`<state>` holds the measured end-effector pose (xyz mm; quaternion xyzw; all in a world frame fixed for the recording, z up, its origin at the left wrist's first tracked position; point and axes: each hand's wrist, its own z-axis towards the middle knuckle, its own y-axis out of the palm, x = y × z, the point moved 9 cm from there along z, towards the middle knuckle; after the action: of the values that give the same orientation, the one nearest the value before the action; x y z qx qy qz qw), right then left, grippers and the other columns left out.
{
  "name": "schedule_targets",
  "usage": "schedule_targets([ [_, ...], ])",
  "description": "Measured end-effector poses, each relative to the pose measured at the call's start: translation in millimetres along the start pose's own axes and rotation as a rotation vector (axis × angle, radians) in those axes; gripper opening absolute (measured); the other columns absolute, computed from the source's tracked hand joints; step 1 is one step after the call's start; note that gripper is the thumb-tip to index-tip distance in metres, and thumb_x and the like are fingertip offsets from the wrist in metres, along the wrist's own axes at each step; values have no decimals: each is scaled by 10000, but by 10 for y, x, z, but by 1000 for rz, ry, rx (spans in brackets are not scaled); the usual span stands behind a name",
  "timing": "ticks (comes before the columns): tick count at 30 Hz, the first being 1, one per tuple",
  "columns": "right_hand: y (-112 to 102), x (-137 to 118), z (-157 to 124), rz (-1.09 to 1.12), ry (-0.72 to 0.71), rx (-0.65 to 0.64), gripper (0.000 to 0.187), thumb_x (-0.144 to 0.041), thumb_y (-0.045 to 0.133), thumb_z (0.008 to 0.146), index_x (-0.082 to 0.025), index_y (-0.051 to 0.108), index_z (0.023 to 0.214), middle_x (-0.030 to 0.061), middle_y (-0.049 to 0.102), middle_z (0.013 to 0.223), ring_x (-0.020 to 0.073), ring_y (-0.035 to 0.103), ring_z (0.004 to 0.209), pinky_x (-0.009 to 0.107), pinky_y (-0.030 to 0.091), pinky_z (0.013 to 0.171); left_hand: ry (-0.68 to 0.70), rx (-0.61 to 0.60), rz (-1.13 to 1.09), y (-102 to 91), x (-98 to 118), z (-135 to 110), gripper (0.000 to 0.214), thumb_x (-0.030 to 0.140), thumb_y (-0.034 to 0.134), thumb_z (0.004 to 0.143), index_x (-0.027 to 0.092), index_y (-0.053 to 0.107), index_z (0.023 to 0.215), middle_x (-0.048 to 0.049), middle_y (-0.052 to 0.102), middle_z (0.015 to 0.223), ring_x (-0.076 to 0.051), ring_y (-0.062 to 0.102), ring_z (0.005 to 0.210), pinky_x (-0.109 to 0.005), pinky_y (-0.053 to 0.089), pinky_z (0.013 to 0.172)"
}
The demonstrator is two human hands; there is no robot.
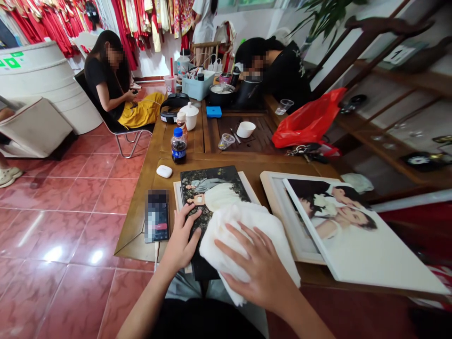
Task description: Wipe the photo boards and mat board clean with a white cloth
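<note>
A dark photo print (212, 188) of a couple lies on the wooden table (148, 188) in front of me. My left hand (181, 242) rests on its left edge, fingers spread and pressing it down. My right hand (259, 268) lies flat, fingers apart, on a white cloth (240, 226) that covers the print's lower right part. Under the print a white frame edge shows.
A phone (157, 215) on a cable lies left of the print, a white earbud case (164, 171) behind it. Two large framed portraits (353, 235) lie at the right. Bottles (179, 146), cups, a red bag (307, 122) stand farther back. Two people sit at the far end.
</note>
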<state>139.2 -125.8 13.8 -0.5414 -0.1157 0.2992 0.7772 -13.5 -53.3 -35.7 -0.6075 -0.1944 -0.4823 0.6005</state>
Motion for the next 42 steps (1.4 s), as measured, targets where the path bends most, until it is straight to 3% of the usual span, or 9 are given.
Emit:
schedule_targets([
  [7, 24, -242, 14, 40, -74, -4, 590, -360, 662, 808, -335, 591, 1393, 91, 434, 1577, 368, 354, 1448, 598, 299, 1122, 22, 8, -20, -15, -2, 9, 408, 287, 413, 1066, 296, 470, 1469, -97, 348, 1603, -280, 248, 1545, -574, 143, 1276],
  [17, -87, 393, -73, -59, 177, 66, 447, -356, 600, 905, -300, 623, 1348, 116, 515, 1501, 371, 467, 1367, 586, 389, 1053, 1, -13, 25, -7, -15, 5, 410, 318, 419, 1073, 290, 440, 1481, -90, 322, 1618, -275, 214, 1556, -563, 134, 1278],
  [20, -76, 295, -40, -50, 150, 55, 477, -337, 611, 883, -303, 618, 1358, 114, 506, 1512, 382, 453, 1375, 611, 368, 1072, -4, -14, 26, -4, -20, 5, 414, 314, 420, 1072, 294, 437, 1484, -90, 323, 1616, -275, 213, 1557, -570, 135, 1276],
  [27, 16, -216, 26, 48, -64, -6, 584, -356, 651, 795, -341, 608, 1377, 67, 451, 1572, 371, 390, 1427, 605, 321, 1120, 20, 15, 4, -19, -3, 11, 408, 280, 413, 1063, 290, 468, 1467, -99, 352, 1595, -284, 258, 1539, -576, 169, 1270],
  [30, 15, -113, 21, 20, -20, -8, 557, -353, 641, 818, -344, 606, 1374, 64, 469, 1558, 350, 419, 1409, 583, 325, 1120, 21, 12, 6, -18, -5, 9, 408, 289, 417, 1064, 290, 469, 1468, -92, 348, 1600, -277, 246, 1544, -553, 189, 1270],
  [37, -75, 396, -18, -60, 196, 50, 449, -382, 586, 923, -315, 614, 1366, 98, 518, 1505, 357, 471, 1367, 572, 386, 1070, -10, -14, 42, -3, -16, 5, 419, 327, 418, 1069, 292, 446, 1485, -90, 343, 1615, -282, 228, 1554, -586, 79, 1278],
  [42, -32, 174, 31, -14, 93, 36, 503, -346, 623, 862, -314, 622, 1364, 98, 493, 1529, 382, 443, 1382, 610, 351, 1094, -6, -10, 33, -6, -12, 6, 418, 324, 423, 1065, 294, 459, 1480, -86, 347, 1612, -281, 227, 1555, -578, 81, 1281],
])
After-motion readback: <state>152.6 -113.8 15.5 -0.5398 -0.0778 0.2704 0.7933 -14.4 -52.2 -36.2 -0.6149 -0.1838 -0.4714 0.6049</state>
